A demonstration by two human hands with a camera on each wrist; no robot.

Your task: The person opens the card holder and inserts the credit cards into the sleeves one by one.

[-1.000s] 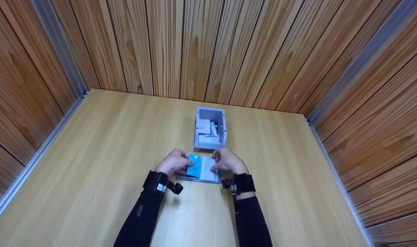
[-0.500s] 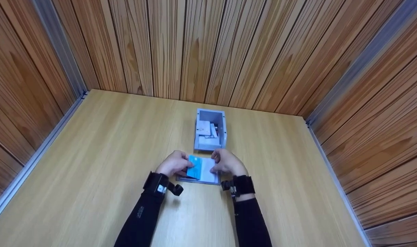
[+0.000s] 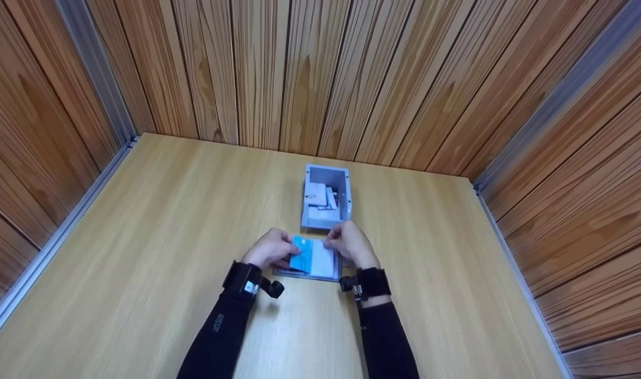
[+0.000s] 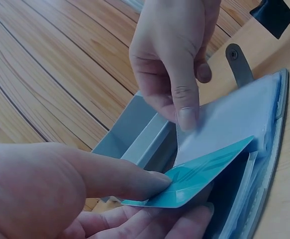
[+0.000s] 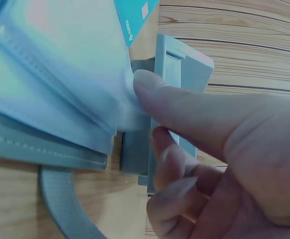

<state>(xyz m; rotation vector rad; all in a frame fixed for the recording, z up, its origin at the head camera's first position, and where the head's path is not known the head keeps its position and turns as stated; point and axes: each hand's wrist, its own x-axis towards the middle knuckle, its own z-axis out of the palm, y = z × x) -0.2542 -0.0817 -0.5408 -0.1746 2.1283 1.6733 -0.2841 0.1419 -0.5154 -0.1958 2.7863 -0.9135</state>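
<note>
An open card holder [image 4: 279, 124] with clear plastic sleeves and a snap strap lies on the table in front of me. My left hand [image 3: 270, 249] pinches a teal card [image 4: 194, 179] between thumb and fingers, over the left side of the holder. Toward the far edge of the right-hand pages, my right hand [image 3: 352, 245] pinches the corner of a clear sleeve [image 5: 70, 64], thumb on top. Its fingertips beneath the sleeve are partly hidden. The card lies close beside this sleeve, tilted in the left wrist view.
Just behind the holder stands a grey-blue open bin [image 3: 326, 173] with a white box [image 3: 315, 194] and other small items inside. Wooden plank walls enclose the table [image 3: 194, 210] at the back and sides.
My right hand has shifted slightly up along the sleeve, its thumb and finger now closer together at the upper edge. The left hand keeps hold of the teal card, nearly still.
</note>
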